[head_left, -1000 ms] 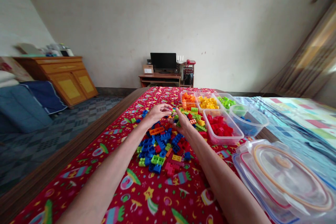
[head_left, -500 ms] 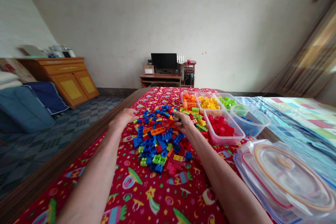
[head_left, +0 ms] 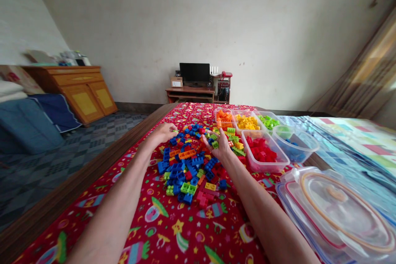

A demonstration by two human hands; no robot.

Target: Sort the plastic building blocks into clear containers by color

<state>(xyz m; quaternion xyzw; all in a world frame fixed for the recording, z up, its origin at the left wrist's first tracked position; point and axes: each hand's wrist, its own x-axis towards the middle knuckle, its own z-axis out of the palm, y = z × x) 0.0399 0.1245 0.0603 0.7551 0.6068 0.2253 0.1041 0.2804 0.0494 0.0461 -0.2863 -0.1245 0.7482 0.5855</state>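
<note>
My left hand (head_left: 163, 132) is over the far left side of a mixed pile of toy building bricks (head_left: 185, 173), fingertips closed on a small light-green brick (head_left: 175, 132). To the pile's right, my right hand (head_left: 222, 146) is turned palm up, its fingers partly spread, with several green bricks (head_left: 214, 144) resting in it. Most bricks in the pile are blue, mixed with orange, green, yellow and red ones. Green and yellow bricks (head_left: 238, 145) lie just beyond my right hand.
Clear tubs hold sorted bricks: orange (head_left: 225, 116), yellow (head_left: 247, 122), green (head_left: 268, 123) and red (head_left: 261, 150). A round tub (head_left: 309, 148) contains blue ones. Stacked clear lids (head_left: 337, 214) lie at the near right. A red patterned cloth (head_left: 173, 235) covers the table.
My left hand has moved right, toward the pile, and a green brick now shows at its fingertips. My right hand has opened, showing green bricks in its palm.
</note>
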